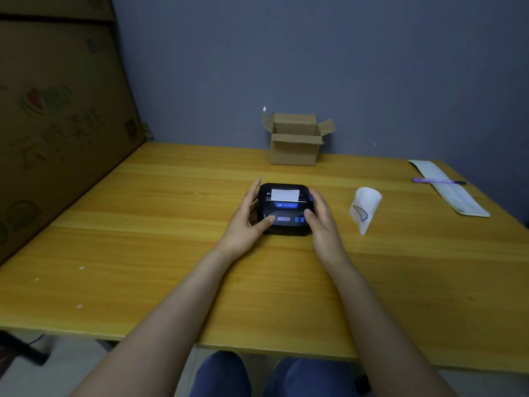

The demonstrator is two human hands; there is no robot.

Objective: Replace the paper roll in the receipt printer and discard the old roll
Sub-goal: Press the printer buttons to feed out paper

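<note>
Both hands, left (248, 222) and right (320, 222), fingers wrapped around the printer (284, 209) mid-counter; roll (365, 206) sits off right, nearer my right hand.

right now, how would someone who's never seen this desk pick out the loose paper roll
Start at the yellow wooden table and find the black receipt printer held between both hands at its middle. The paper roll lies just right of it, apart from the right hand. It is the only white curled cylinder; the papers farther right lie flat.

head cam | worn high | faces forward-down | table (143, 253) close below
</note>
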